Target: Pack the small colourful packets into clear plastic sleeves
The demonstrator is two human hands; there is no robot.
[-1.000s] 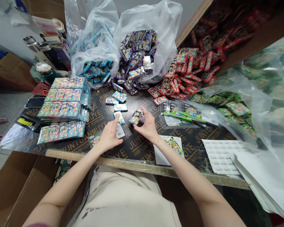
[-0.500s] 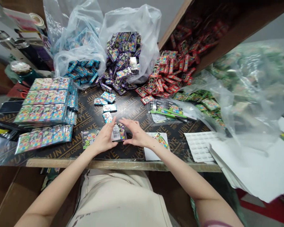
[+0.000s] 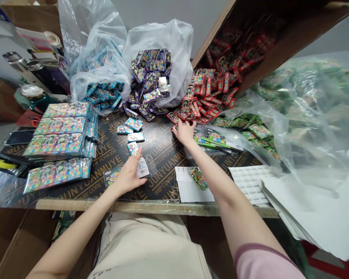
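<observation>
My left hand (image 3: 130, 175) rests on a flat printed package (image 3: 112, 176) with a clear plastic edge, thumb and forefinger spread apart. A white barcode label (image 3: 143, 167) shows between them, and the palm hides part of the package. Just beyond its forefinger lie several small blue-and-white boxes (image 3: 136, 136). My right hand (image 3: 185, 132) is at the near edge of a heap of small red boxes (image 3: 205, 97). Its fingers curl down over a red box (image 3: 173, 128), which they mostly cover.
Plastic bags of blue boxes (image 3: 103, 95) and purple boxes (image 3: 151, 77) stand behind. Stacked filled packs (image 3: 58, 130) are on the left. To the right lie flat printed sleeves (image 3: 211, 136), a green pack (image 3: 198, 178), a label sheet (image 3: 247, 182) and a bag of green boxes (image 3: 308, 100).
My right hand has left the package and reached forward and right to the red heap. My left hand has stayed on the package. The purple box between the hands no longer shows.
</observation>
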